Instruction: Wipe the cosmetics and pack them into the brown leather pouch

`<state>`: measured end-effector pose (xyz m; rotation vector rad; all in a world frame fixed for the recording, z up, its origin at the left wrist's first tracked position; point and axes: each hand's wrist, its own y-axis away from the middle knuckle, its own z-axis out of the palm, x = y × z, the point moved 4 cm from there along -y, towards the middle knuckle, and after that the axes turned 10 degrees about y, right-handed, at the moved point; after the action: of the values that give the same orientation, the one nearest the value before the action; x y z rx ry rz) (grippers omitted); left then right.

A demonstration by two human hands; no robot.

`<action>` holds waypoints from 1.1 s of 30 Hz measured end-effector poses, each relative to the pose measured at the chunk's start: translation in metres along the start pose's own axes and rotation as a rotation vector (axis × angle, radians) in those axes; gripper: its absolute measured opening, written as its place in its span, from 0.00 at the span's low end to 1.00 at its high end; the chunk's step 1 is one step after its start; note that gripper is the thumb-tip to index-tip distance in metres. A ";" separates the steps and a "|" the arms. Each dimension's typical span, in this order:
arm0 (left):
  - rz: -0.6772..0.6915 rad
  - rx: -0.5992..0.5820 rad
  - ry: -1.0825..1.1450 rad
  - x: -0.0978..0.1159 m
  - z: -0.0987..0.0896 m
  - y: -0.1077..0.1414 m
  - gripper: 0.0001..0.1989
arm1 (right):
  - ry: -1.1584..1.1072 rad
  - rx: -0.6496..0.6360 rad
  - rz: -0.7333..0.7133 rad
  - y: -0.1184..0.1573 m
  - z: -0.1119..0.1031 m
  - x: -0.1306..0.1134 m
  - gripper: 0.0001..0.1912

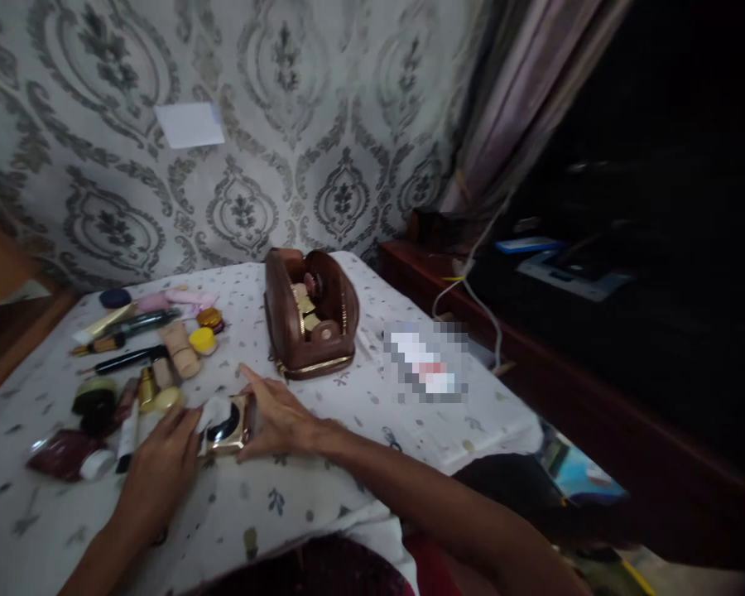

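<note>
We have a small, squarish case with shiny gold edges [228, 428] between our two hands, just in from the near edge of the white, leaf-printed, cloth-covered table [314, 497]. A dark curved patch and a whitish patch show on its top; blur keeps us from telling what they are. Our bare left hand [161, 459] curls its fingers against the case's left side, and our bare right hand [279, 418] closes on the right side, one digit stretched out toward the far edge. The two hands are no farther apart than the case is wide, and we see nothing else in them. We cannot tell whether the case rests on the cloth or is slightly lifted. Nearly square, it shows us no clear long axis.

The open brown leather-look bag with a gold-toned zip [318, 354] stands upright beyond our hands and to their right, near the table's far right corner. Its long axis runs roughly from near edge to far edge, and its mouth gapes upward. Our right hand is the nearer one, though apart from it. Toward the left edge, past our left hand, lies a clear bottle of dark red liquid with a white cap [65, 455].
</note>
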<state>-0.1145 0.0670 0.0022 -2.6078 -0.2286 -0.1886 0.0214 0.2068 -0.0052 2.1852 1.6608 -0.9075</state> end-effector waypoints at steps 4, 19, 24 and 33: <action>-0.025 -0.079 0.085 0.014 -0.011 -0.006 0.17 | -0.021 0.042 0.004 -0.002 0.003 0.003 0.74; 0.009 -0.201 0.270 0.045 -0.015 -0.024 0.28 | 0.000 0.110 -0.041 -0.003 0.010 0.005 0.74; 0.082 -0.254 0.346 0.054 -0.016 -0.023 0.26 | -0.002 0.110 -0.056 -0.004 0.012 0.006 0.73; 0.098 -0.180 0.593 0.041 -0.023 -0.007 0.24 | 0.017 0.083 -0.094 -0.003 0.012 0.007 0.68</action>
<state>-0.0782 0.0670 0.0324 -2.5918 0.1328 -0.9621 0.0157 0.2070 -0.0186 2.1896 1.7778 -1.0023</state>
